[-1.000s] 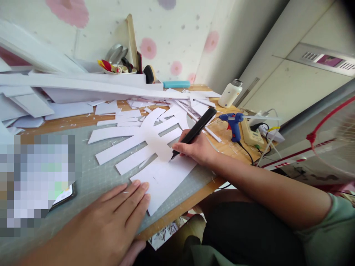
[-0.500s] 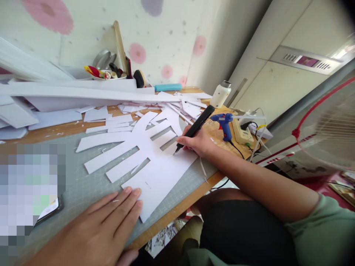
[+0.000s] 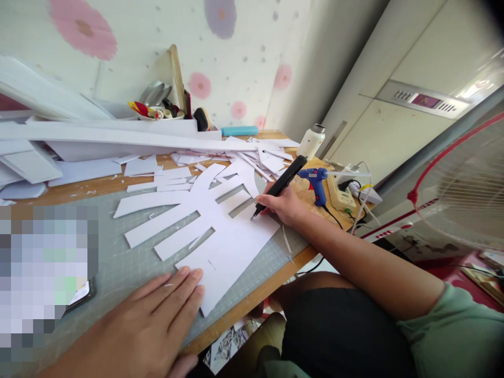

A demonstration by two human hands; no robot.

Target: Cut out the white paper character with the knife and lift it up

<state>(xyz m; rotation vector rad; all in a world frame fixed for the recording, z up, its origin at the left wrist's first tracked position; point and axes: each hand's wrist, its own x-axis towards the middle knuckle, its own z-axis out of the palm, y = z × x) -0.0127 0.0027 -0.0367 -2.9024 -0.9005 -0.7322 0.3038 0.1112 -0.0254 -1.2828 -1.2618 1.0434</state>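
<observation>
A white foam board [image 3: 232, 247] with several strips and slots cut into it lies on the grey cutting mat [image 3: 106, 236]. My left hand [image 3: 153, 310] rests flat on the board's near left corner, fingers stretched out. In my right hand [image 3: 285, 205] is a black craft knife [image 3: 281, 184], gripped like a pen and tilted up to the right. Its tip meets the board, or stands just over it, close to the end of a slot. A thin dark slit shows in the board near my left fingers.
White offcuts [image 3: 181, 176] litter the table's back. A blue glue gun [image 3: 317, 184] stands at right beside a power strip [image 3: 340, 194] and a white bottle [image 3: 311, 142]. A fan [image 3: 464, 184] is at far right. At left, a phone [image 3: 82, 294] is partly blurred out.
The whole view has shifted slightly. My right hand and the knife remain by the same slot, and my left hand stays flat on the board.
</observation>
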